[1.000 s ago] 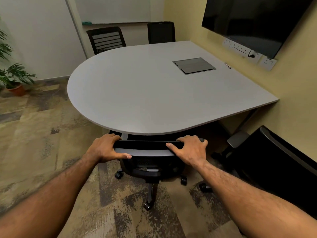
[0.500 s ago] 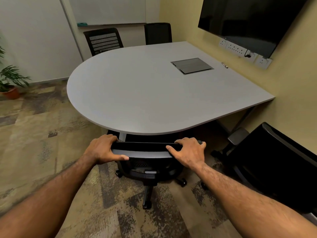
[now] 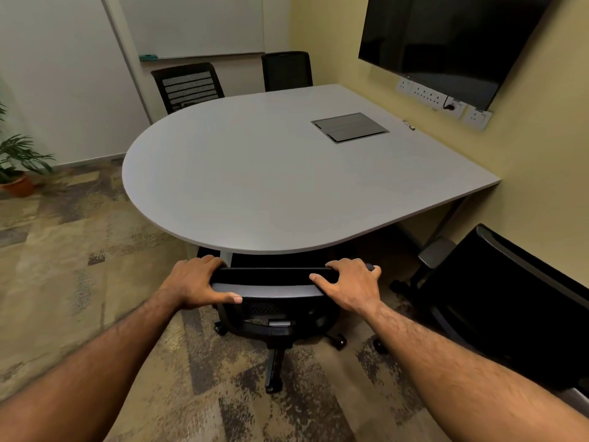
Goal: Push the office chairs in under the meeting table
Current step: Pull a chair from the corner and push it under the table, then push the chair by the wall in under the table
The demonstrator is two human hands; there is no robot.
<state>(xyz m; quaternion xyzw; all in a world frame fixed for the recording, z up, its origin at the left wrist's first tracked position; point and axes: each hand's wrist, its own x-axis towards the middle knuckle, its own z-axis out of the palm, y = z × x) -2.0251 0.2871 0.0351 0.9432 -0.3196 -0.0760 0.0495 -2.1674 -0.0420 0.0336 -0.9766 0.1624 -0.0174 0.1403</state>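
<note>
Left hand (image 3: 194, 283) and right hand (image 3: 352, 287) both clamp the black mesh-backed office chair (image 3: 274, 303), its top rail beside the grey round-ended meeting table (image 3: 271, 173).

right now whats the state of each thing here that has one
black mesh-back office chair: seat under the table edge, backrest gripped
left hand: closed on backrest top
right hand: closed on backrest top
grey metal table hatch: shut
wall screen: dark
black chair at right: not under the table
</note>
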